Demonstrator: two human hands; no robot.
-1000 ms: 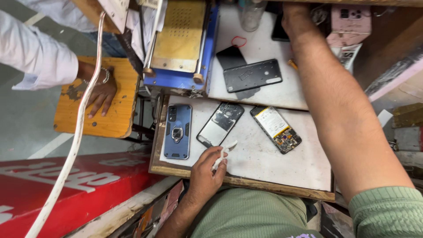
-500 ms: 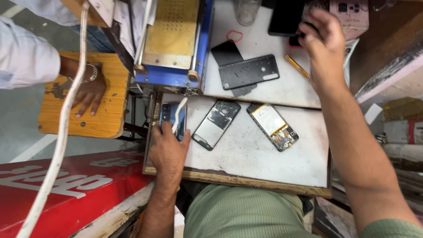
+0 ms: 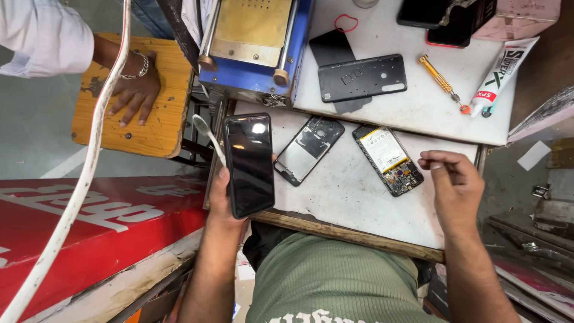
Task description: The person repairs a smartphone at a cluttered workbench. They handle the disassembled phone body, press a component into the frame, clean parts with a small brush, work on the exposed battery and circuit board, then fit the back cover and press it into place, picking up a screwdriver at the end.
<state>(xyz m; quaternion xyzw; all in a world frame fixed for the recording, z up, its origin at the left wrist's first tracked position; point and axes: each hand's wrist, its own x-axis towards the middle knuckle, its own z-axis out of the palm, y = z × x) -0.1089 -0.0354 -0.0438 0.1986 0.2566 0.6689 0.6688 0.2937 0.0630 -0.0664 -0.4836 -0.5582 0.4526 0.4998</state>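
My left hand [image 3: 222, 197] holds a black phone [image 3: 249, 162] screen-up above the near left corner of the white worktop [image 3: 341, 197], with a thin white tool [image 3: 208, 136] held against the phone's left side. My right hand [image 3: 455, 185] hovers over the worktop's right part, fingers pinched together; whether anything small is between them I cannot tell. Between my hands lie an empty phone frame [image 3: 309, 149] and an opened phone [image 3: 387, 158] showing its battery and board.
Farther back: a blue heating machine [image 3: 254, 45], a black back cover [image 3: 362, 76], a small screwdriver [image 3: 438, 78], a glue tube [image 3: 496, 78], more phones [image 3: 445, 21]. Another person's hand [image 3: 134, 90] rests on a wooden stool [image 3: 134, 98]. A white cable [image 3: 84, 179] hangs left, over a red board [image 3: 89, 221].
My left hand has picked the phone up from the worktop's left side and turned it screen-up. My right hand came back from the far shelf to the worktop's right part.
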